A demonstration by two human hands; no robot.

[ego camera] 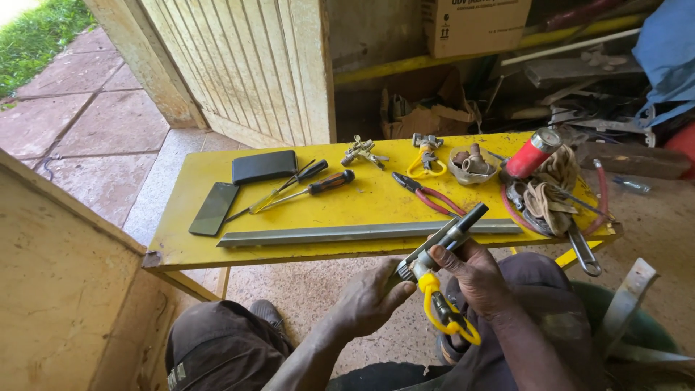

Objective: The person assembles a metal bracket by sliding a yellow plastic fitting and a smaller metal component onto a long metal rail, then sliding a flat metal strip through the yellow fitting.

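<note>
The right hand (pixel 481 279) is curled around a metal pipe fitting (pixel 447 239), a grey tube with a dark end that points up and away towards the table edge. The left hand (pixel 369 298) closes on the lower end of the same piece, fingers wrapped under it, thumb close to a yellow-handled tool (pixel 443 308) that is clamped on the tube and hangs down between the two wrists. Both hands hold the work just off the near edge of the yellow table (pixel 195 250), above the person's knees.

On the table, nearest the hands, a long grey metal bar (pixel 347 233) lies along the front edge. Just behind it are red-handled pliers (pixel 428 197), lying at a slant. To the left of those, a screwdriver with an orange and black handle (pixel 327 183) lies beside a second, thinner screwdriver with a black handle (pixel 289 187), the two crossing near their shafts. Further left a dark phone (pixel 214 208) lies flat, and behind it a black case (pixel 265 166).

Along the back of the table sit a small brass-coloured fitting (pixel 362 151), a yellow-handled cutter (pixel 427 156) and a shallow bowl of small pipe parts (pixel 469 165). At the right end a red canister (pixel 532 153) lies tilted on a heap of tan rag and red hose (pixel 550 195), with a wrench (pixel 583 253) sticking out over the table edge.

Behind the table a pale wooden door (pixel 246 65) stands open, and a cardboard box (pixel 474 25) rests on a cluttered shelf.
</note>
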